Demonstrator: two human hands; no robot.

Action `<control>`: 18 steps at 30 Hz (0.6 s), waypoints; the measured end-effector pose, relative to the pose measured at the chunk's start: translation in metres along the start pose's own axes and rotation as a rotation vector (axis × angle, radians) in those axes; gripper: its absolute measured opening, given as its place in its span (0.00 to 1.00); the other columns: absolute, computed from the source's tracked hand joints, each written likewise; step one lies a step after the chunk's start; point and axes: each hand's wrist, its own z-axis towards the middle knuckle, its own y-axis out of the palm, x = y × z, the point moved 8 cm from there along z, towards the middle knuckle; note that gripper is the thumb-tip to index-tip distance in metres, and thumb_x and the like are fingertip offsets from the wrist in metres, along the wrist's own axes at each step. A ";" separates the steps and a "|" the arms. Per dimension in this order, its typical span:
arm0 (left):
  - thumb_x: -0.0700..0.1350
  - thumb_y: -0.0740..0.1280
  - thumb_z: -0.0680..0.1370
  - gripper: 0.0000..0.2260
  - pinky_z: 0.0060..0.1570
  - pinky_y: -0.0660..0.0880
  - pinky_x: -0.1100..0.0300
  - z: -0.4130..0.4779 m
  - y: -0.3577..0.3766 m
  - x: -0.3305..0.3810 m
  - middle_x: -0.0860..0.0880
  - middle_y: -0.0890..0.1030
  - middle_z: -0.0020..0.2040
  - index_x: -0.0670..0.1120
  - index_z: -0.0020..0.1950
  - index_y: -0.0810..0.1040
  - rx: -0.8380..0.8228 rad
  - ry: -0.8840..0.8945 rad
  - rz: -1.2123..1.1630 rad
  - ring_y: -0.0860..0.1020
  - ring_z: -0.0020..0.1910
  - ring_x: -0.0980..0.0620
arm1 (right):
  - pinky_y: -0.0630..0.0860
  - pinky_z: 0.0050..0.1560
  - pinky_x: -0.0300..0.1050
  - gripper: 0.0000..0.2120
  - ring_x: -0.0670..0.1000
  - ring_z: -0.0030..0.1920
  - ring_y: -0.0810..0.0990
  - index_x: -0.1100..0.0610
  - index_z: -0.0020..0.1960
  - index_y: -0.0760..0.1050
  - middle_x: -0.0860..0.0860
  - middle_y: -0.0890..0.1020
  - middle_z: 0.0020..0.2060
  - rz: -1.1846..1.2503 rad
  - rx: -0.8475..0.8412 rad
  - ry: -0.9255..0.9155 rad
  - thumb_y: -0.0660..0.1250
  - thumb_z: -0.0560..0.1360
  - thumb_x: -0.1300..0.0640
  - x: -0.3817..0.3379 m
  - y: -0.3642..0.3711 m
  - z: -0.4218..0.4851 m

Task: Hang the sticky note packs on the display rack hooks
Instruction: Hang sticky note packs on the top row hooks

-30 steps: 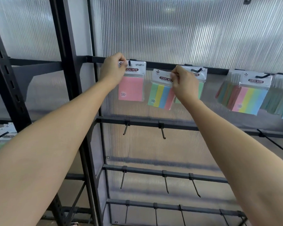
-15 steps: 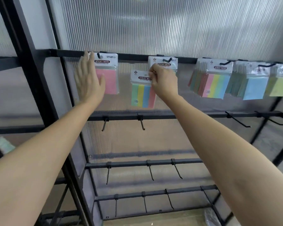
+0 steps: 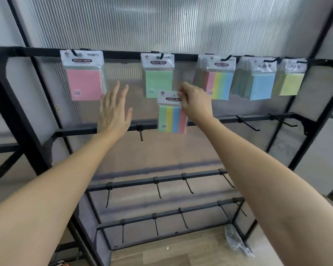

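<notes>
My right hand pinches the header card of a striped sticky note pack, green, yellow, blue and pink, which dangles in front of the second rail, below the green pack. My left hand is empty with fingers spread, just right of the pink pack on the top rail's left hook. The green pack hangs on the top rail. Further right hang a striped stack, a blue stack and a yellow-green stack.
Bare hooks stick out of the lower rails, one right under my left hand, others to the right and on the two bottom rails. A black frame post stands left. A crumpled plastic bag lies on the wooden floor.
My left hand let go of the pink pack and dropped down to the right of it, open. My right hand carried the striped pack downward, off the top rail toward the second rail.
</notes>
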 end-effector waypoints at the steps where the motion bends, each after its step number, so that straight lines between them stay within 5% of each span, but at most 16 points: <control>1: 0.44 0.57 0.80 0.26 0.71 0.42 0.52 0.002 0.004 0.009 0.44 0.49 0.77 0.45 0.76 0.50 -0.009 0.013 0.003 0.50 0.75 0.45 | 0.57 0.34 0.44 0.07 0.53 0.39 0.69 0.62 0.46 0.71 0.50 0.72 0.37 0.001 0.001 0.004 0.58 0.78 0.60 0.009 -0.006 0.000; 18: 0.44 0.58 0.79 0.25 0.71 0.49 0.47 0.035 0.036 0.142 0.41 0.56 0.75 0.43 0.75 0.55 0.015 -0.013 0.029 0.54 0.74 0.42 | 0.59 0.37 0.46 0.08 0.59 0.47 0.75 0.59 0.50 0.73 0.56 0.80 0.45 -0.007 0.064 -0.031 0.57 0.77 0.59 0.125 -0.105 0.067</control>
